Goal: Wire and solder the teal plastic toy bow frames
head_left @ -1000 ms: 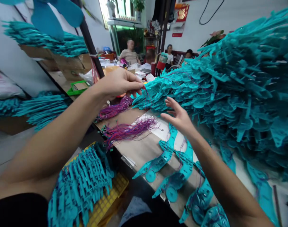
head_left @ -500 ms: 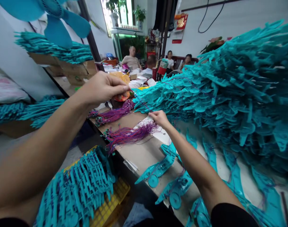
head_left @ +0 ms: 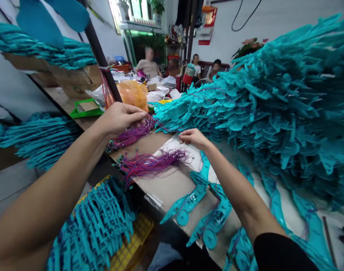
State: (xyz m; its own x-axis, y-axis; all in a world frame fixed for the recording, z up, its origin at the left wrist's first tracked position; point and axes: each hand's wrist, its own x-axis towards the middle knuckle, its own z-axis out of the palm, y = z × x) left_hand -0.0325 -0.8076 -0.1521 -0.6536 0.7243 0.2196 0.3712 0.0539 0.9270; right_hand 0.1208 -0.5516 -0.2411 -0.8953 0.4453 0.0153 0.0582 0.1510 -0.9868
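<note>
- My left hand (head_left: 118, 118) rests on the far bundle of purple wires (head_left: 131, 136), fingers curled and pinched on the strands at its upper end, close to the orange plastic bag (head_left: 134, 94).
- That far bundle lies slantwise on the desk (head_left: 172, 184), running from my left fingers down toward the desk's left edge.
- My right hand (head_left: 194, 137) sits low over a white sheet (head_left: 196, 158), fingertips drawn together at the foot of the big heap of teal plastic parts (head_left: 273, 101); I cannot tell whether they grip a strand or just touch the sheet.
- A second, near bundle of purple wires (head_left: 153, 162) lies just below my right hand, its loose ends fanned onto the white sheet, its other end pointing to the desk's left edge.
- The two bundles lie roughly parallel, near each other but apart.
- Several flat teal pieces (head_left: 188, 201) with round ends lie singly on the desk beneath my right forearm, thin wires trailing over them.
- A yellow crate (head_left: 129, 241) below the desk edge holds more teal parts stacked on edge.
- More teal stacks sit on the shelf (head_left: 47, 131) to my left.
- People sit at a table in the far background.
</note>
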